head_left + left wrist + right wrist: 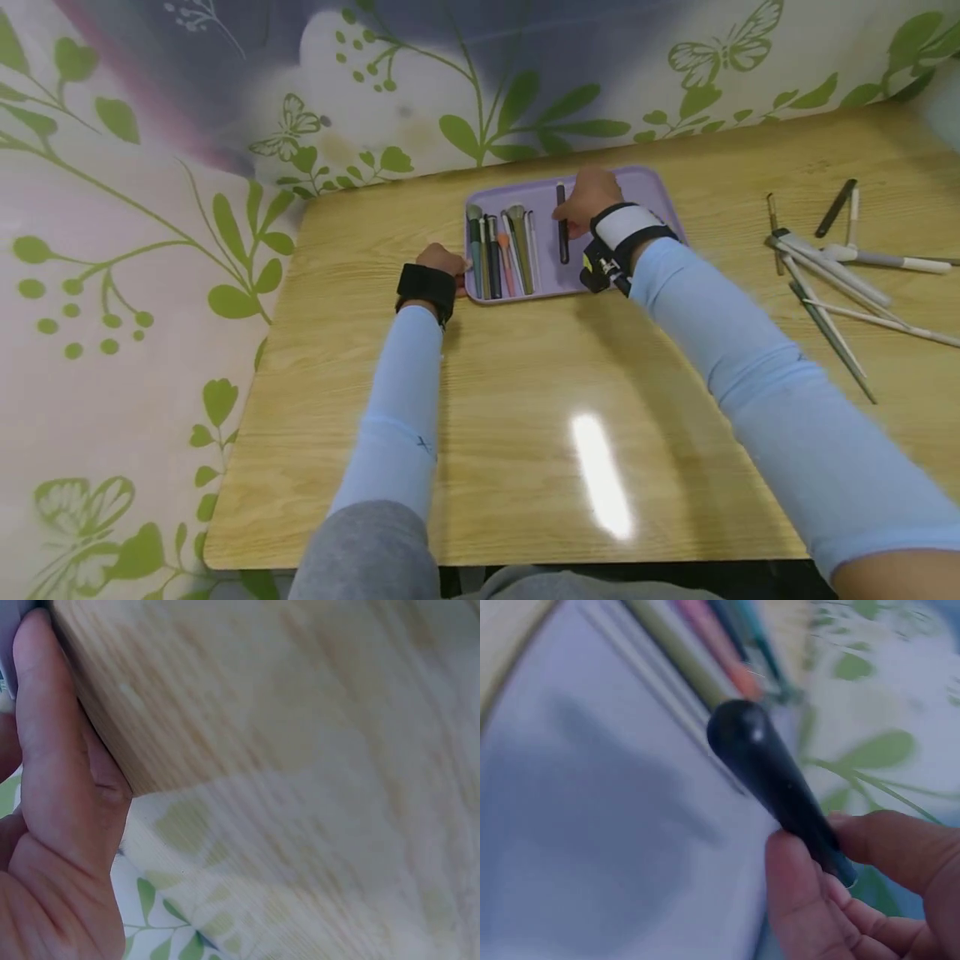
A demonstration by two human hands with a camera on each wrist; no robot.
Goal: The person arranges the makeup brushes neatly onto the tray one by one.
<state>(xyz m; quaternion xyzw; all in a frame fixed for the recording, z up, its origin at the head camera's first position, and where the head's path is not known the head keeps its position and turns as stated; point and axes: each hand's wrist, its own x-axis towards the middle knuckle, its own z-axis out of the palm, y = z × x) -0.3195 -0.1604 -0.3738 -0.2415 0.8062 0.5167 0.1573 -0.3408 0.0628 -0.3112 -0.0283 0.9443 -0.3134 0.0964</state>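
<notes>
A lilac tray point(551, 279) lies on the table near the wall, and makeup brushes point(517, 250) stand side by side in its left half. My left hand point(444, 265) holds the tray's left edge; in the left wrist view that hand point(64, 772) reaches up to the tray's side. Over the tray's middle, my right hand point(592, 200) pinches a black makeup brush point(562, 225) between thumb and fingers. From the right wrist, the hand point(862, 900) grips the brush point(780, 776) at its far part, its rounded handle end pointing toward the camera.
More brushes and slim sticks point(832, 267) lie crossed in a loose pile on the table's right side. A wall with leaf and butterfly patterns point(540, 100) borders the wooden table point(510, 433) at the back and left. A light reflection point(602, 475) shines on the tabletop.
</notes>
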